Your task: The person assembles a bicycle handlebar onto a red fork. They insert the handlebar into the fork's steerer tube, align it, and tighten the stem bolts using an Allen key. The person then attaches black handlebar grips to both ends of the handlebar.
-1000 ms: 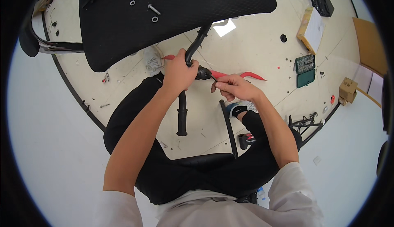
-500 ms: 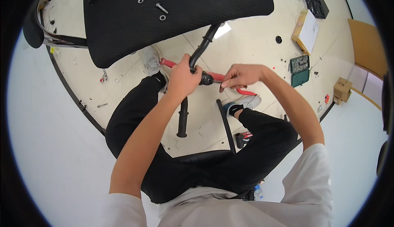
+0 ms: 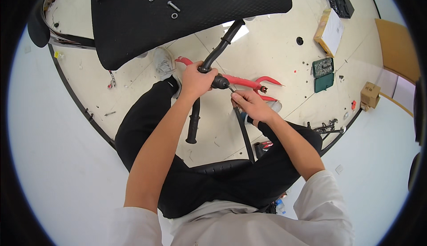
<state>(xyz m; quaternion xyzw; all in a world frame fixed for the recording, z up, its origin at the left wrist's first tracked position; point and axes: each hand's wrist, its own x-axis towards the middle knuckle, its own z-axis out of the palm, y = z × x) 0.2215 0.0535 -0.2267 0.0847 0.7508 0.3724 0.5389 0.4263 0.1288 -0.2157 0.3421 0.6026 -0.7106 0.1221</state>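
Observation:
A black handlebar (image 3: 216, 51) with ribbed grips runs between my knees. My left hand (image 3: 195, 82) is closed round its middle, by the black stem (image 3: 219, 82). My right hand (image 3: 254, 105) pinches a thin dark hex key (image 3: 231, 89), whose far end meets the round end of the stem. How deep it sits in there I cannot tell. Below the bar lies a red bike frame (image 3: 242, 82) with forked ends, partly hidden by my hands. A black tube (image 3: 244, 135) leads down to a black saddle (image 3: 220, 167) between my thighs.
On the black chair seat (image 3: 213, 1) ahead lie a bolt (image 3: 174, 6) and two washers (image 3: 174, 16). At right are an open green case (image 3: 324, 75), a white-topped box (image 3: 330, 33) and a cardboard box (image 3: 370, 94). Small parts are scattered over the floor.
My right hand has turned and come lower, its forearm now rising from below, still pinching the hex key at the stem. My left hand and the handlebar have shifted slightly.

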